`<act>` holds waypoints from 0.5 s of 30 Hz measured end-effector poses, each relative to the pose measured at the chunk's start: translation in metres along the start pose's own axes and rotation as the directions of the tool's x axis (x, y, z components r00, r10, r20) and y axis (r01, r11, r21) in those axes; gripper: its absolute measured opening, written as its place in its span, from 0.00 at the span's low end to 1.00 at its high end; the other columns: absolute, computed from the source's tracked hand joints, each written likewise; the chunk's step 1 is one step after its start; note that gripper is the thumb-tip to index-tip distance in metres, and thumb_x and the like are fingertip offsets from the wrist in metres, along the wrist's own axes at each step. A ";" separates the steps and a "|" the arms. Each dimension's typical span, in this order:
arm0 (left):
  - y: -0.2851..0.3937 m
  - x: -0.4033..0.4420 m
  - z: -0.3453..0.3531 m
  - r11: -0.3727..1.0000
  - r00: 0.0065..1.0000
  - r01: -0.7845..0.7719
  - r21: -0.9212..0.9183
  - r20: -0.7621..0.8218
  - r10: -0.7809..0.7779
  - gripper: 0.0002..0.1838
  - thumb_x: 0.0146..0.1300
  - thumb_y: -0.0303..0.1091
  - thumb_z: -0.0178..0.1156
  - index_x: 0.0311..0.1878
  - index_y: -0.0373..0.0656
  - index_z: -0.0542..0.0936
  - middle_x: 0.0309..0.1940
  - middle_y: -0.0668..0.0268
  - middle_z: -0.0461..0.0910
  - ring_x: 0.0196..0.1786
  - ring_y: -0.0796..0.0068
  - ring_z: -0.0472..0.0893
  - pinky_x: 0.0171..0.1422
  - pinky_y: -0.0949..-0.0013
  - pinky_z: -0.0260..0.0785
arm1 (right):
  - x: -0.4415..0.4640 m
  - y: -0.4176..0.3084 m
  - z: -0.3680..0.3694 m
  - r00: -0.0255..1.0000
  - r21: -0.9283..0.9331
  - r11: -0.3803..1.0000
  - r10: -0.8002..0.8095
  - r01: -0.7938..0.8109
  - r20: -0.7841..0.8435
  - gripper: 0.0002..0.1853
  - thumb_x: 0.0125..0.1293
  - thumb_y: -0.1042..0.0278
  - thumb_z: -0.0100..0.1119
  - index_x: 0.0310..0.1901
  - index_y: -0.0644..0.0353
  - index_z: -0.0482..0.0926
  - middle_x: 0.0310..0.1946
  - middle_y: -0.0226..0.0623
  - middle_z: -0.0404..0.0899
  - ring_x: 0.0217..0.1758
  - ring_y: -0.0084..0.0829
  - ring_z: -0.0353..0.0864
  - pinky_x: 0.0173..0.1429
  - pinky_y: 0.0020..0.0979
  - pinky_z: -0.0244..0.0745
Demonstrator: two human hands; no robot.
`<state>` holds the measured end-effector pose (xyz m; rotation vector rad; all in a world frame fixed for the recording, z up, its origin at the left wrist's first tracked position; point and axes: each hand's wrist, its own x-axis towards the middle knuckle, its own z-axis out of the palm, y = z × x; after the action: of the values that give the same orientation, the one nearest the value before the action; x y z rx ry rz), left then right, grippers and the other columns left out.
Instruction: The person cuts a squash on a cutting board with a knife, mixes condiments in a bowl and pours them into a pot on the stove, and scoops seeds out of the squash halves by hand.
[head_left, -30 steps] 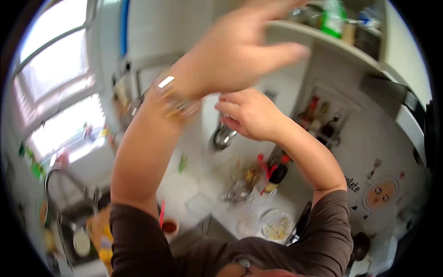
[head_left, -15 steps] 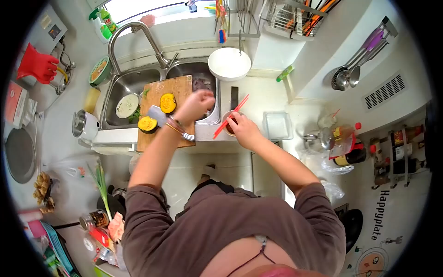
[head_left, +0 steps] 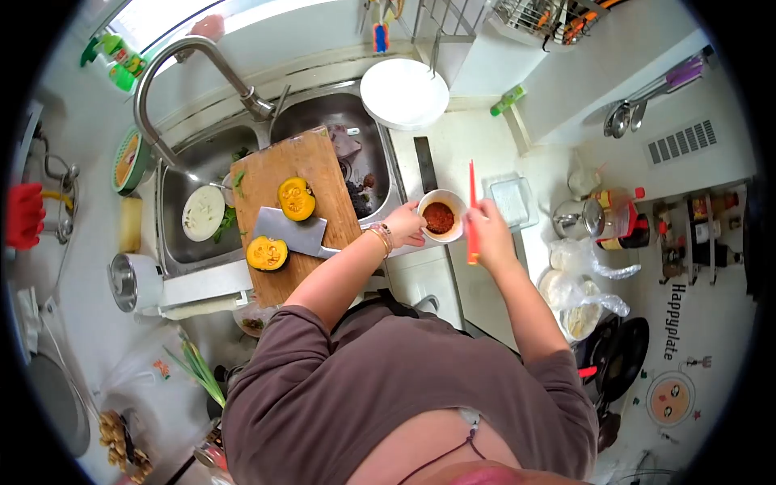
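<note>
My left hand (head_left: 403,224) grips the near-left rim of a small white bowl (head_left: 457,204), fingers closed on it. Red-brown chili flakes or sauce (head_left: 439,217) lie in the bowl. Just right of it, my right hand (head_left: 490,234) is closed around a pair of red chopsticks (head_left: 472,194), held nearly upright in view and apart from the bowl. To the left, a wooden cutting board (head_left: 323,158) spans the sink. On it rest two pumpkin halves (head_left: 297,199) (head_left: 267,254), cut sides up, and a cleaver (head_left: 289,231) between them.
Behind the board stands the steel double sink (head_left: 174,218) with a tall faucet (head_left: 212,50). A white dish (head_left: 204,213) and greens lie in its left basin. A large white bowl (head_left: 404,93) is behind the small one; a clear container (head_left: 512,204) sits right. Jars and bottles stand farther right.
My left hand has moved right from above the board to the small bowl. My right hand has left the bowl and shifted right, now holding the chopsticks that lay across it. The view has turned.
</note>
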<state>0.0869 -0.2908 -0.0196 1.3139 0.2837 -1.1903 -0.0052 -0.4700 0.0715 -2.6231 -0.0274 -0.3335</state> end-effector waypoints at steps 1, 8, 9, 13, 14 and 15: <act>-0.003 0.003 0.003 1.000 1.000 -0.015 -0.008 0.009 0.015 0.34 0.60 0.22 0.54 0.70 0.49 0.60 0.41 0.59 0.74 0.42 0.61 0.80 0.51 0.53 0.79 | -0.005 -0.010 -0.023 0.992 0.022 0.999 -0.031 0.034 -0.119 0.03 0.64 0.74 0.54 0.36 0.64 0.76 0.36 0.42 0.76 0.39 0.38 0.80 0.44 0.31 0.77; -0.012 -0.017 0.021 0.967 0.992 -0.122 -0.222 -0.002 0.124 0.37 0.59 0.15 0.47 0.72 0.51 0.55 0.56 0.56 0.73 0.52 0.59 0.81 0.52 0.53 0.80 | -0.060 -0.011 -0.035 0.898 0.714 0.622 0.439 -0.321 0.022 0.09 0.71 0.72 0.52 0.35 0.67 0.75 0.37 0.37 0.78 0.34 0.24 0.81 0.40 0.27 0.79; -0.011 -0.027 0.022 0.963 0.991 -0.127 -0.237 -0.001 0.131 0.38 0.59 0.15 0.48 0.73 0.51 0.54 0.56 0.56 0.72 0.52 0.58 0.81 0.52 0.53 0.79 | -0.063 -0.015 -0.041 0.928 0.611 0.732 0.374 -0.301 0.009 0.08 0.71 0.72 0.53 0.37 0.69 0.77 0.37 0.38 0.78 0.35 0.25 0.81 0.41 0.26 0.79; -0.016 -0.063 0.019 0.916 0.979 -0.186 -0.356 0.010 0.203 0.40 0.58 0.16 0.50 0.73 0.49 0.49 0.57 0.52 0.71 0.51 0.55 0.82 0.53 0.52 0.79 | -0.060 -0.041 -0.047 0.985 0.481 0.871 0.154 -0.098 -0.080 0.06 0.63 0.77 0.58 0.41 0.66 0.80 0.34 0.41 0.78 0.32 0.34 0.80 0.39 0.30 0.74; -0.019 -0.073 0.019 0.899 0.975 -0.202 -0.389 0.009 0.223 0.40 0.58 0.16 0.50 0.72 0.49 0.49 0.57 0.51 0.71 0.51 0.55 0.82 0.53 0.51 0.79 | -0.059 -0.050 -0.049 0.993 0.519 0.853 0.093 -0.041 -0.074 0.05 0.63 0.77 0.58 0.40 0.65 0.80 0.34 0.41 0.78 0.32 0.34 0.79 0.38 0.31 0.73; -0.019 -0.086 0.020 0.868 0.971 -0.214 -0.447 -0.004 0.238 0.40 0.57 0.16 0.51 0.72 0.48 0.50 0.56 0.50 0.72 0.52 0.55 0.81 0.52 0.52 0.78 | -0.062 -0.056 -0.055 0.999 0.515 0.857 0.043 -0.020 -0.032 0.04 0.63 0.77 0.58 0.39 0.65 0.80 0.33 0.40 0.78 0.32 0.34 0.79 0.38 0.30 0.73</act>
<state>0.0262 -0.2605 0.0393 0.8842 0.3323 -0.8899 -0.0821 -0.4444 0.1295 -2.0787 -0.0520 -0.3184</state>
